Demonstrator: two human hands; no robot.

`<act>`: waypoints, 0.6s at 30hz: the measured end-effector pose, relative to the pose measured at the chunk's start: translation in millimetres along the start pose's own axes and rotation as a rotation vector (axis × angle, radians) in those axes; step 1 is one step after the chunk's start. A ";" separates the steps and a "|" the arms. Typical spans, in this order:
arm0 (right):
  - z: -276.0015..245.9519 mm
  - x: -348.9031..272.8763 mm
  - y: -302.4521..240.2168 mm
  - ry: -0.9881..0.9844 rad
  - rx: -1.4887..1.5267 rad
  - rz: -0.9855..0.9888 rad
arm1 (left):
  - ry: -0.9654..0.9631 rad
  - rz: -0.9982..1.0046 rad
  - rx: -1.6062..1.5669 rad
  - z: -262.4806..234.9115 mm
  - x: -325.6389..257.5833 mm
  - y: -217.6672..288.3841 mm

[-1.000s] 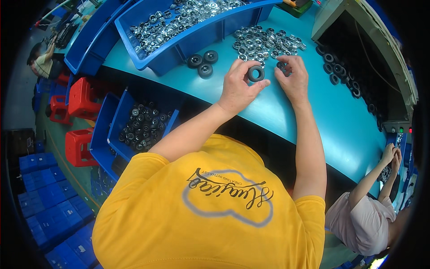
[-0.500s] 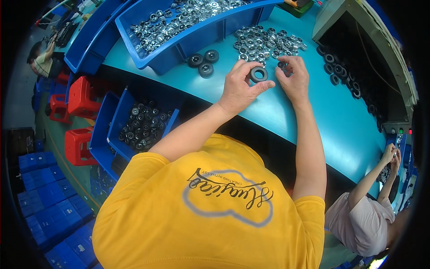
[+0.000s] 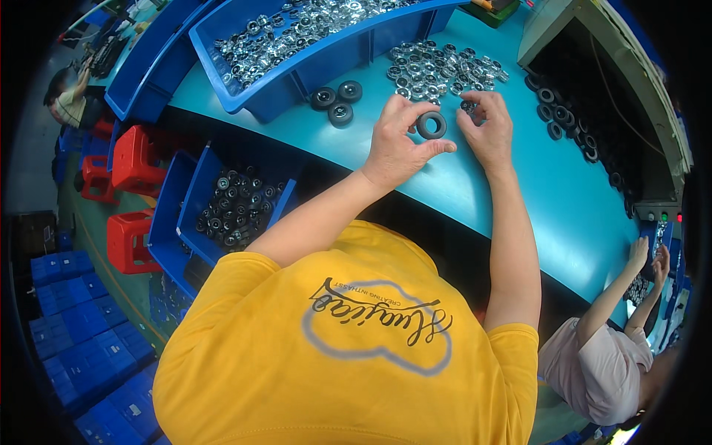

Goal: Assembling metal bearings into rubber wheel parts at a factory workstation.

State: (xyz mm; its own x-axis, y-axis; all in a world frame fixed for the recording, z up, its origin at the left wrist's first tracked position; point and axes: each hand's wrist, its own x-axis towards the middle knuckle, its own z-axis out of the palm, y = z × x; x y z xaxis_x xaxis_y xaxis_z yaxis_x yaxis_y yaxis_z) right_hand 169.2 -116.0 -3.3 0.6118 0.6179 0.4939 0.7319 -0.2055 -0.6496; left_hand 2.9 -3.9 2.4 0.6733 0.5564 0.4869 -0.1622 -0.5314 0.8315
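Note:
My left hand [image 3: 397,141] grips a black rubber toy tyre [image 3: 420,127] between thumb and fingers, its open centre facing up. Just to the right, my right hand [image 3: 486,130] pinches a small chrome wheel hub [image 3: 468,107], partly covered by the fingers. The two parts are held apart above the turquoise table [image 3: 519,215]. Beyond my hands lies a loose pile of chrome wheel hubs [image 3: 437,68]. Left of it sit three black wheels with hubs fitted in them [image 3: 340,113].
A blue bin [image 3: 285,78] of chrome hubs stands at the back. Loose tyres [image 3: 561,117] lie to the right beside a machine frame [image 3: 630,81]. Below the table's left edge, another blue bin [image 3: 200,248] holds finished-looking wheels. Red stools [image 3: 132,241] stand left; a co-worker [image 3: 601,363] works at right.
My left hand has turned the tyre slightly, so its hole shows more squarely. My right hand is almost unmoved. The co-worker's hands at the right have moved apart.

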 end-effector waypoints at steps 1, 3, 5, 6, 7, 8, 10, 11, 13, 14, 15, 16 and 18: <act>0.0 0.1 0.0 -0.002 -0.003 0.002 | 0.002 -0.001 -0.001 0.1 0.1 -0.1; -0.2 0.1 -0.4 -0.003 -0.007 0.003 | 0.003 0.000 0.000 0.1 0.2 -0.6; -0.2 0.0 -0.6 -0.002 -0.008 0.005 | 0.003 0.004 0.006 0.1 -0.1 -1.8; -0.2 0.0 -0.6 -0.001 -0.008 0.005 | 0.002 0.000 0.007 -0.1 0.1 -1.3; -0.1 -0.1 -0.5 0.000 -0.008 0.006 | 0.001 -0.004 0.008 -0.5 0.2 -0.4; 0.0 -0.1 -0.3 0.003 -0.007 0.003 | 0.000 -0.008 0.009 -0.6 0.3 0.0; 0.4 0.0 0.4 0.008 -0.005 -0.003 | 0.006 0.002 0.007 0.0 0.2 -1.7; 0.4 0.0 0.6 0.009 -0.004 -0.003 | 0.010 0.006 0.007 0.1 0.2 -2.3; 0.4 -0.1 0.8 0.010 -0.001 -0.003 | 0.009 0.000 0.006 -0.2 0.1 -1.5; 0.4 -0.1 0.7 0.008 -0.001 -0.002 | 0.008 -0.003 0.006 -0.5 0.2 -0.9; 0.4 -0.1 0.6 0.006 -0.001 -0.001 | 0.009 -0.005 0.006 -0.5 0.1 -0.9; 0.4 -0.1 0.5 0.004 -0.001 0.000 | 0.009 -0.006 0.006 -0.5 0.1 -1.0; -0.2 0.0 0.5 0.002 0.002 -0.001 | 0.010 -0.004 0.003 -0.5 0.2 -1.0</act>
State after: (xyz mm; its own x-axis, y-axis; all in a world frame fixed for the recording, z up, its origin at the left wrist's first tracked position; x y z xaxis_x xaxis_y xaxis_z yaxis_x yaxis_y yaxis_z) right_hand 169.7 -116.2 -3.5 0.6116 0.6163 0.4960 0.7321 -0.2034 -0.6501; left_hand 2.8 -3.0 1.9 0.6667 0.5650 0.4862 -0.1571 -0.5311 0.8326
